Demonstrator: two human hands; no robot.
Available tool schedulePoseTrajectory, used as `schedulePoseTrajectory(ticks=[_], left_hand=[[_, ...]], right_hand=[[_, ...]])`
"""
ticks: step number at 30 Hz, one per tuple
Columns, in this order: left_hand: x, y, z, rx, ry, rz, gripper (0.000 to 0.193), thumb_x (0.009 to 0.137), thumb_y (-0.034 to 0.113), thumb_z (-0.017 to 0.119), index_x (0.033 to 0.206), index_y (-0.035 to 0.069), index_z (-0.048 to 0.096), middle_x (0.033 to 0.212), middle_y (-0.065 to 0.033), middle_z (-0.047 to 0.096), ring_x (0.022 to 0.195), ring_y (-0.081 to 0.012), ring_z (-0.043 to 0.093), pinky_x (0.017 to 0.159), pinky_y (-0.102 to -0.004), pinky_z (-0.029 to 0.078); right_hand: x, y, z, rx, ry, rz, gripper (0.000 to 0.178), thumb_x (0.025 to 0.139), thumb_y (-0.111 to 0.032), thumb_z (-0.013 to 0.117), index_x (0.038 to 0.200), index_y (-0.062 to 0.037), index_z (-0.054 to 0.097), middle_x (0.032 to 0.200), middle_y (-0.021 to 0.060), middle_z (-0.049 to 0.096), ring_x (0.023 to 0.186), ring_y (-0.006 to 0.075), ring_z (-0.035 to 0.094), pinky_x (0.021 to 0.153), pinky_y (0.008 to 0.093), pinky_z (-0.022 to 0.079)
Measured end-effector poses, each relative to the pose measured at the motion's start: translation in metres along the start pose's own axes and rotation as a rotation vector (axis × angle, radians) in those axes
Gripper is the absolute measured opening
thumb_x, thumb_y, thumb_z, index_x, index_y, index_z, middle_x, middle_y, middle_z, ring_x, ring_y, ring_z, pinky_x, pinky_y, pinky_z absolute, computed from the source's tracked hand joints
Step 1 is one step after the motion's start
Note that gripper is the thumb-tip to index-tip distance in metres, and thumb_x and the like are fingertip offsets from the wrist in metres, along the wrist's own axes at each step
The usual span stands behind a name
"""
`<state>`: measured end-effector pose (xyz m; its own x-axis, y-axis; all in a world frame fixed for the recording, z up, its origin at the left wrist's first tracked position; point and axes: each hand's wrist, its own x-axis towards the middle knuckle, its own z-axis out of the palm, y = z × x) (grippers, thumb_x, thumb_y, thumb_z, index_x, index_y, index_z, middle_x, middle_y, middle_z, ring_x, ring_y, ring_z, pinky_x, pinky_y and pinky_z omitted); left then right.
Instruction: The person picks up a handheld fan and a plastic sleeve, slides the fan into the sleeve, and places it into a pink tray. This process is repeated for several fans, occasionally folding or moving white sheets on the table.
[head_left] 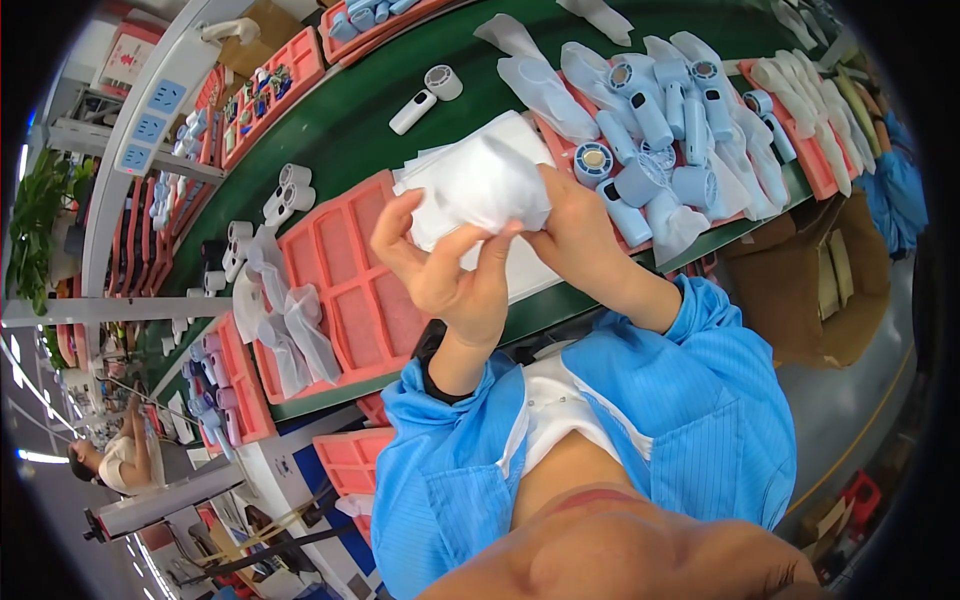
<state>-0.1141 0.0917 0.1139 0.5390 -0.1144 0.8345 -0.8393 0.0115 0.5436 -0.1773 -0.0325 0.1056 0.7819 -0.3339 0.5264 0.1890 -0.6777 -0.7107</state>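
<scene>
Between my two hands is a white pouch (485, 180), bunched up and bulging; what it may contain is hidden. My left hand (455, 275) grips its lower left side, thumb and fingers bent around the edge. The right hand (580, 225) pinches its right end with curled fingers. Just below lies a stack of flat white sheets or bags (535, 275) on the green bench. To the right, a pink tray (560, 150) is heaped with light blue handheld fans (650, 120), some inside translucent white sleeves (545, 95).
At my left is a pink compartment tray (365, 290) with white sleeves (300, 330) over its corner. A white handheld fan (412, 112) lies farther up the green bench (370, 150); more white fans (290, 195) stand left. A cardboard box (810, 285) stands right. Another person (120, 455) works far left.
</scene>
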Motion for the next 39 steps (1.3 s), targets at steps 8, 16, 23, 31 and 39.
schedulePoseTrajectory(ticks=[8, 16, 23, 31, 39], left_hand=[[0.045, -0.064, -0.014, -0.435, -0.245, -0.808, 0.017, 0.077, 0.009, 0.072, 0.091, 0.003, 0.064, 0.093, -0.0029, 0.056, 0.084, -0.0104, 0.051, 0.07, -0.0223, 0.039], [-0.009, -0.177, 0.085, 0.259, -0.551, -0.337, 0.027, 0.069, 0.027, 0.078, 0.085, 0.007, 0.066, 0.079, -0.008, 0.06, 0.072, -0.0218, 0.058, 0.065, -0.0326, 0.047], [-0.031, -0.163, 0.106, 0.367, -0.658, -0.31, 0.024, 0.064, 0.026, 0.079, 0.077, 0.01, 0.067, 0.08, -0.009, 0.056, 0.083, -0.0291, 0.058, 0.068, -0.0393, 0.048], [-0.031, -0.167, 0.114, 0.305, -0.61, -0.431, 0.014, 0.07, 0.02, 0.075, 0.078, 0.009, 0.07, 0.078, -0.0085, 0.061, 0.074, -0.0276, 0.06, 0.064, -0.0376, 0.047], [-0.019, -0.177, 0.089, 0.055, -0.568, -0.647, 0.013, 0.074, 0.019, 0.073, 0.077, 0.007, 0.071, 0.078, -0.0093, 0.063, 0.07, -0.0242, 0.061, 0.063, -0.0349, 0.047]], right_hand=[[0.024, 0.023, -0.051, 0.445, -0.754, 0.26, 0.04, 0.078, -0.017, 0.073, 0.113, -0.0033, 0.058, 0.096, 0.0111, 0.066, 0.089, 0.0202, 0.063, 0.08, 0.0315, 0.048], [0.255, 0.193, 0.05, -0.505, -0.25, 0.178, 0.053, 0.075, -0.04, 0.068, 0.108, 0.0011, 0.061, 0.1, 0.0197, 0.066, 0.093, 0.0333, 0.064, 0.082, 0.0416, 0.05], [0.256, 0.237, 0.13, -0.931, -0.354, 0.129, 0.037, 0.069, -0.02, 0.068, 0.104, -0.008, 0.064, 0.104, 0.017, 0.064, 0.1, 0.0337, 0.06, 0.085, 0.0416, 0.049], [0.261, 0.195, 0.119, -0.695, -0.705, 0.032, 0.055, 0.056, -0.017, 0.073, 0.11, -0.0126, 0.064, 0.108, 0.0136, 0.064, 0.101, 0.0313, 0.061, 0.084, 0.0388, 0.05], [0.187, 0.025, -0.057, -0.223, -0.239, -0.228, 0.047, 0.054, -0.018, 0.074, 0.096, -0.0025, 0.06, 0.09, 0.0146, 0.061, 0.083, 0.0295, 0.061, 0.076, 0.0364, 0.049]])
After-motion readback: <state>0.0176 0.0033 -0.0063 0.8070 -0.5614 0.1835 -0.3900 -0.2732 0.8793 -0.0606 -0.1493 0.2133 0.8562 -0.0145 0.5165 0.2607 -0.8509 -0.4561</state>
